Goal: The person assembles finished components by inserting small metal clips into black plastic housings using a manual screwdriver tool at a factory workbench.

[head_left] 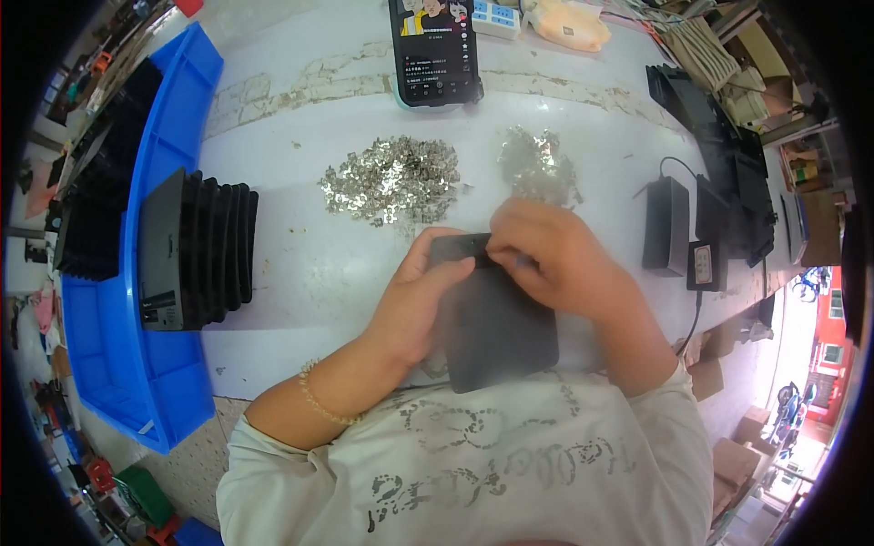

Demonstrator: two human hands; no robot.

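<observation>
A flat black plastic panel [503, 329] with rounded corners leans against my shirt at the table's near edge. My left hand [410, 308] grips its left side, with the thumb lying on the face near the top. At the panel's upper edge my right hand [553, 253] is closed in a pinch; whatever is between its fingertips is hidden. Beyond my hands lies a wide heap of small shiny metal pieces [393, 179]. A smaller, blurred heap of similar metal pieces [539, 162] sits just past my right hand.
Left, a row of black plastic casings [205, 250] stands beside a long blue bin [182, 382]. A phone with a lit screen [437, 55] is propped at the back. Right are a black power adapter [666, 226] with a cable and stacked black parts [728, 164]. A power strip [496, 18] lies behind.
</observation>
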